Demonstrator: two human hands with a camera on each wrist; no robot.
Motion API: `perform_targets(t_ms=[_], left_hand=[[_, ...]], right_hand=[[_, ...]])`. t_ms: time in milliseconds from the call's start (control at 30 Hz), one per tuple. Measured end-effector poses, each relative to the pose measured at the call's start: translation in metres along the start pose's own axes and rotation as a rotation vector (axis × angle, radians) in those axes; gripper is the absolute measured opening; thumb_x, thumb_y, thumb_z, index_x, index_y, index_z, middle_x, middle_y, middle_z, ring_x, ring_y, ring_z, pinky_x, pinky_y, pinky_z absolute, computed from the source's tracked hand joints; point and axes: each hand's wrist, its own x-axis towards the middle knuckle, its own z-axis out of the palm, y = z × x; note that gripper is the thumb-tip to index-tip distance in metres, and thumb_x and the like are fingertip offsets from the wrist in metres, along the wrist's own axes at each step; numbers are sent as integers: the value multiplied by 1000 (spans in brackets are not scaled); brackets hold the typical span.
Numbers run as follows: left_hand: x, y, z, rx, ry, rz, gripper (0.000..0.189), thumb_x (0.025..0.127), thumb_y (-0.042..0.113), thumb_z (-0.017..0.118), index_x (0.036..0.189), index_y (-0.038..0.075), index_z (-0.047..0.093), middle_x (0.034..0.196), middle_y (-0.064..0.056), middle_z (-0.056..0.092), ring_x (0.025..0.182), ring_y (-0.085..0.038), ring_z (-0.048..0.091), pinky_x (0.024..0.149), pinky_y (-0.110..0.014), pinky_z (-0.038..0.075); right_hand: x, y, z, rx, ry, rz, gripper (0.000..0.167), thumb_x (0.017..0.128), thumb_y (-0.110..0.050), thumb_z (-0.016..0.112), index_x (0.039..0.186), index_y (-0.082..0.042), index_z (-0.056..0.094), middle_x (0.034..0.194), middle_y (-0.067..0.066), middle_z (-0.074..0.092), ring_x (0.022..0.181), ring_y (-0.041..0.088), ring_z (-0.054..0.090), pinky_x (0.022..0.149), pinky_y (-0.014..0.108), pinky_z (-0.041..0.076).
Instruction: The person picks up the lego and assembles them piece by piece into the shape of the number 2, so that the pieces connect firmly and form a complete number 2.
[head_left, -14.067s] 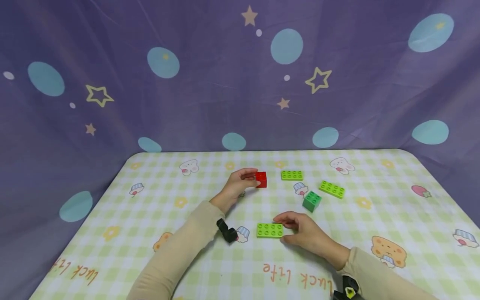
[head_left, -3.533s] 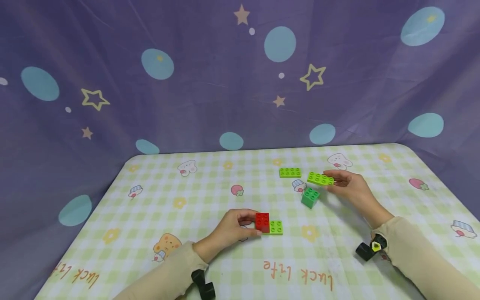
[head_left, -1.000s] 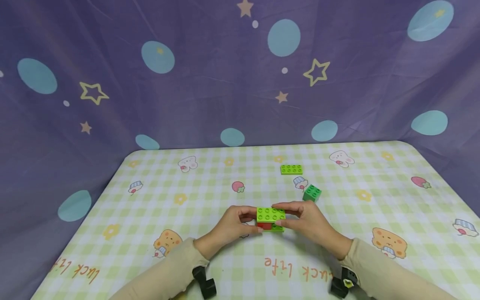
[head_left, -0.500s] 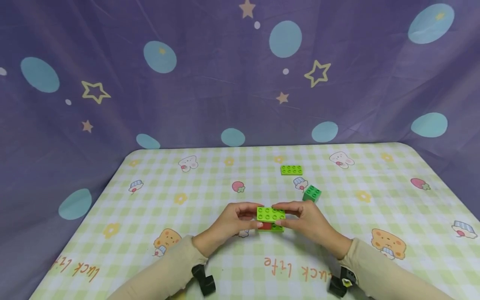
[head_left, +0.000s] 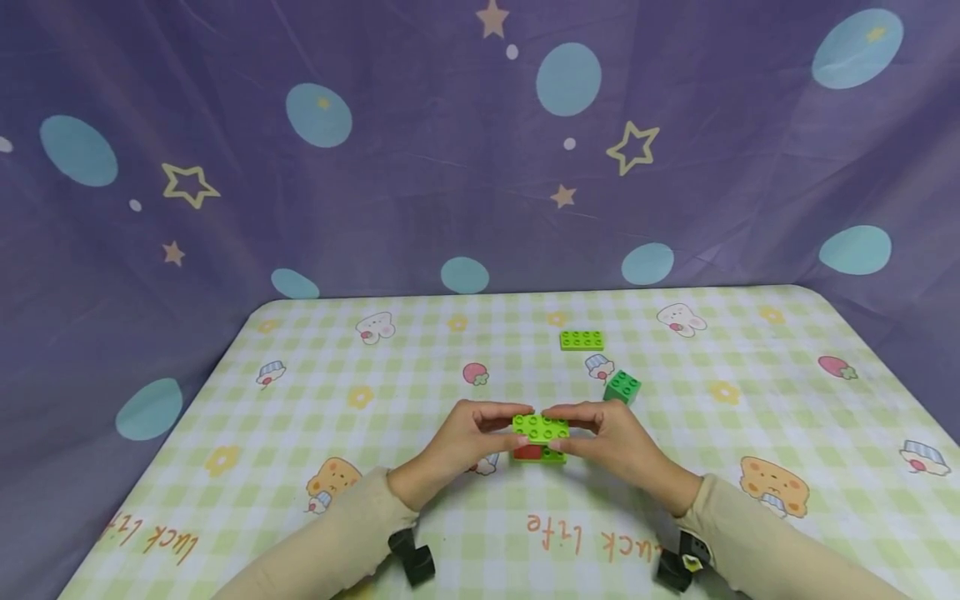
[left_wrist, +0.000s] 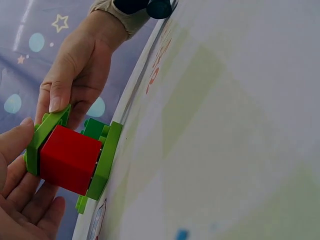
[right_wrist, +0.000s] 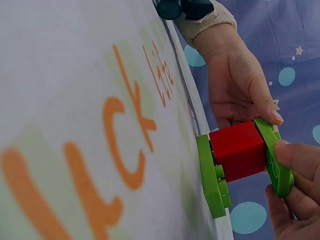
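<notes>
A red brick [right_wrist: 238, 150] stands on the left half of a lime-green eight-stud plate [left_wrist: 105, 162], which lies on the table. A second lime-green plate [head_left: 540, 428] rests on top of the red brick, slightly tilted in the wrist views, its right half overhanging. My left hand [head_left: 456, 446] pinches the left end of this upper plate, thumb in front and fingers behind. Opposite it, my right hand [head_left: 624, 450] pinches the right end the same way. Both thumbs partly cover the upper plate's front edge in the head view.
A green four-stud brick [head_left: 622, 387] sits just behind my right hand. Farther back lies another lime-green plate [head_left: 582, 341]. The checked tablecloth [head_left: 300, 433] reaches back to a purple curtain [head_left: 390, 225].
The red brick came from the back onto the near plate. My right hand brought a second plate and set it on top. My left thumb shifted up from the red brick to that plate.
</notes>
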Motion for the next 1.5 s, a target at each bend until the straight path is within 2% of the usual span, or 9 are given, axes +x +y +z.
perform_targets(t_ms=[133,267,400,667,1167,1267,1367,1433,1500], left_hand=[[0,1,1,-3,2,-15,38,84,12,72,120,2,65,118,-7,65,112,-14,58,99,-34,43],[0,1,1,-20,1,-23,38,85,8,70,121,1,63,116,-10,66,100,-10,62,87,-24,48],[0,1,2,-31,2,-22,37,85,6,69,121,-1,63,112,-14,67,90,-8,64,78,-20,51],[0,-2,1,-36,-5,-14,36,85,11,71,119,1,65,107,-14,69,89,-12,67,75,-23,53],[-1,-5,1,-32,-8,-2,36,86,11,69,120,0,63,109,-16,68,89,-13,67,74,-22,53],[-4,3,2,-30,-8,-1,35,87,9,68,120,-2,63,109,-17,67,88,-12,67,74,-22,53],[-4,3,3,-25,-8,-3,35,87,8,67,120,-2,63,110,-17,67,88,-10,66,75,-22,52],[-3,2,4,-25,-7,-2,35,87,7,67,120,-2,63,111,-17,67,89,-11,66,75,-22,53],[-1,-5,3,-30,-7,2,35,87,10,68,120,0,64,111,-15,67,90,-13,67,75,-23,53]], right_hand=[[0,-1,0,5,-4,0,34,81,-17,75,112,-5,70,114,7,67,112,24,59,101,45,40],[0,-2,0,-4,0,6,33,80,-17,76,111,-6,70,113,6,68,112,23,60,101,45,40],[0,-2,-1,-13,0,-7,33,80,-18,75,111,-6,70,113,7,68,111,24,60,101,46,40],[0,-2,-1,-12,4,0,34,80,-18,76,111,-6,70,114,6,67,112,24,59,100,45,40],[1,1,0,-22,-16,-8,37,80,-21,76,113,-6,69,115,7,67,112,23,60,99,40,43],[0,2,0,-25,-18,-2,37,80,-21,76,113,-6,69,115,6,67,113,23,59,99,39,43],[0,4,-1,-10,-20,14,38,79,-22,77,113,-6,69,115,5,67,113,22,59,98,37,43],[0,4,-1,0,-17,25,38,79,-21,77,114,-7,69,116,5,67,114,22,59,98,35,43],[0,5,-1,6,-11,28,38,79,-22,77,113,-7,69,116,5,67,114,22,59,97,33,44]])
